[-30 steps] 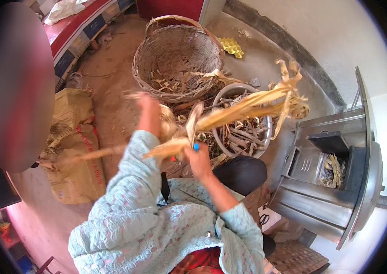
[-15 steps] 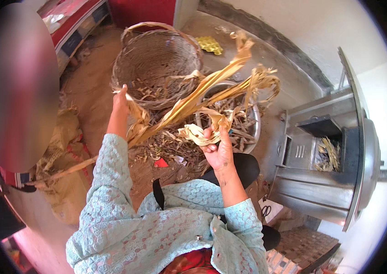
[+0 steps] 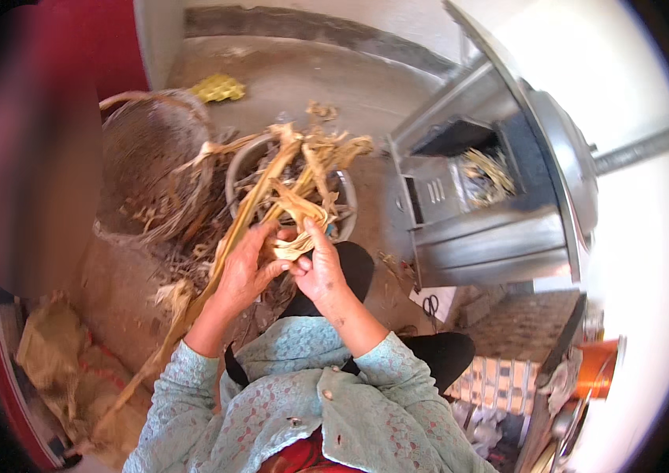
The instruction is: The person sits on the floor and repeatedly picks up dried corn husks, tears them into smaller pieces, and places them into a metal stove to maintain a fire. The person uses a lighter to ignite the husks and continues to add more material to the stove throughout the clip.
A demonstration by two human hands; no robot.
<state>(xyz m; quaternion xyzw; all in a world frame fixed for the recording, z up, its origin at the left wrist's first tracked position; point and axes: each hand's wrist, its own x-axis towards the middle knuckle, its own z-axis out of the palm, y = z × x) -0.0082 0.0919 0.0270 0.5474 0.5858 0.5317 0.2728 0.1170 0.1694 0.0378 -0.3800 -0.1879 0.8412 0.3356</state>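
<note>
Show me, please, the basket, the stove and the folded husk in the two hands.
Husk [image 3: 292, 249]: head view, on its pale folded part.
Basket [image 3: 142, 146]: head view, on its woven inner wall.
Stove [image 3: 496, 246]: head view, on its shiny metal casing.

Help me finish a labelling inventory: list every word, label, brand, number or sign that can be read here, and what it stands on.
None can be read.
Sack: reddish marks, too blurred to tell whether they are lettering.
Metal stove: no lettering that I can make out.
Dry leaves: none visible.
</note>
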